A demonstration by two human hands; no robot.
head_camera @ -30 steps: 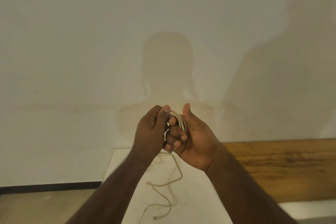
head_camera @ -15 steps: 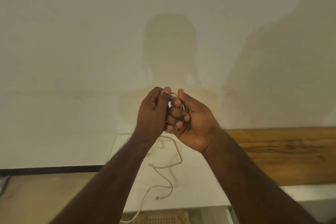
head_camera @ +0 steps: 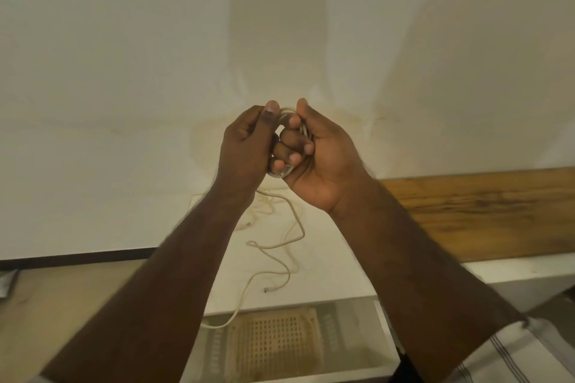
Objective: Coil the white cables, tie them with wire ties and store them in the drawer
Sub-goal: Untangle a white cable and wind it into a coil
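We see the cable coil mostly hidden between the left hand and right hand, both curled tight around it; loose tail hangs below.

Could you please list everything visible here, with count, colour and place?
coiled cable: one, white, held up between both hands
loose cables: number unclear, white, tangled on the cabinet top, one trailing over the open drawer
cabinet top: one, white, below the hands
drawer: one, white, open, bottom centre
perforated basket: one, beige, inside the drawer
wooden board: one, brown, right
wall: one, off-white, behind
left hand: grips the coil
right hand: fingers curled round the coil
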